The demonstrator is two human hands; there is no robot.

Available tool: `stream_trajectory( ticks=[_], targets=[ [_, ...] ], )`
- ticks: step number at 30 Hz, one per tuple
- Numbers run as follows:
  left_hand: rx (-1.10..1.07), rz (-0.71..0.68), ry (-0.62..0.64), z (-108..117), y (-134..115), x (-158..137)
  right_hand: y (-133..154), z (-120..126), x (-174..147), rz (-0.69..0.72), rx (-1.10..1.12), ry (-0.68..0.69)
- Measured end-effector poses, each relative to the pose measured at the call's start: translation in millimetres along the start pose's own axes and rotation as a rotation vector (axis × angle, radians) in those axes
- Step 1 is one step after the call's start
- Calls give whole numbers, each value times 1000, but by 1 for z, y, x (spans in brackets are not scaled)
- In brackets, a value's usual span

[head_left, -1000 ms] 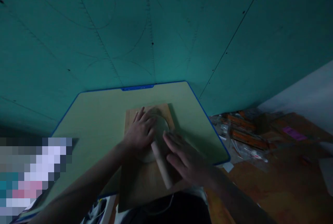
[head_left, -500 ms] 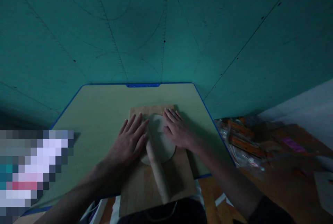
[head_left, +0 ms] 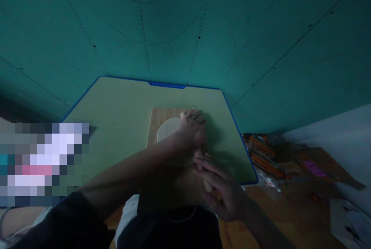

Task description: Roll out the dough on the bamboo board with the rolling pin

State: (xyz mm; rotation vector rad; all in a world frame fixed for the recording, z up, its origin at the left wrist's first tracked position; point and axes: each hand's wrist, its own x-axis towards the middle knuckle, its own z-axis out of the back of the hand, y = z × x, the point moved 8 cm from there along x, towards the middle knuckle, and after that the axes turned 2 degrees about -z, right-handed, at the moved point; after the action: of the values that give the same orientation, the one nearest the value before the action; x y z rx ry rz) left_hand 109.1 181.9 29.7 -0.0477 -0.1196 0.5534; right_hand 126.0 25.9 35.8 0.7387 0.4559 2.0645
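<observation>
While pale cylindrical rolling pin (head_left: 207, 185) lies at right edge of flat round whitish dough (head_left: 167, 130) on tan rectangular wooden board (head_left: 159, 114), left hand (head_left: 192, 126) covers far part — grip hidden, cannot tell; right hand (head_left: 224, 191), fingers loosely parted, at near part, probably steadying it.

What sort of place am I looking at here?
Probably a makeshift indoor workspace, perhaps unfinished: a green wall with drawn lines and dark dots, a blue-edged table against it, and cardboard lying nearby on the floor.

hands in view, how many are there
2: the left hand at the far part of the rolling pin, the right hand at its near part; no other hand shows.
</observation>
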Motion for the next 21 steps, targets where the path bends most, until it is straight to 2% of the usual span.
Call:
stream_trajectory(
  ticks=[2, 4, 8, 12, 14, 17, 21],
  targets=[
    [6, -25, -4, 1, 6, -14, 19, -15, 13, 100, 47, 90],
    [-4, -25, -28, 3, 17, -36, 35, -31, 28, 115, 52, 186],
    [-59, 84, -102, 3, 44, -82, 65, -59, 54, 144, 55, 355],
    [-35, 129, -107, -3, 63, -110, 86, -73, 70, 307, 138, 379],
    [-17, 95, -91, -4, 65, -111, 82, -73, 72, 316, 112, 358],
    [-12, 39, -64, -2, 55, -93, 64, -65, 61, 270, -25, 334],
    [-57, -33, -62, 2, 15, -43, 28, -36, 25, 158, -94, 292]
  ],
)
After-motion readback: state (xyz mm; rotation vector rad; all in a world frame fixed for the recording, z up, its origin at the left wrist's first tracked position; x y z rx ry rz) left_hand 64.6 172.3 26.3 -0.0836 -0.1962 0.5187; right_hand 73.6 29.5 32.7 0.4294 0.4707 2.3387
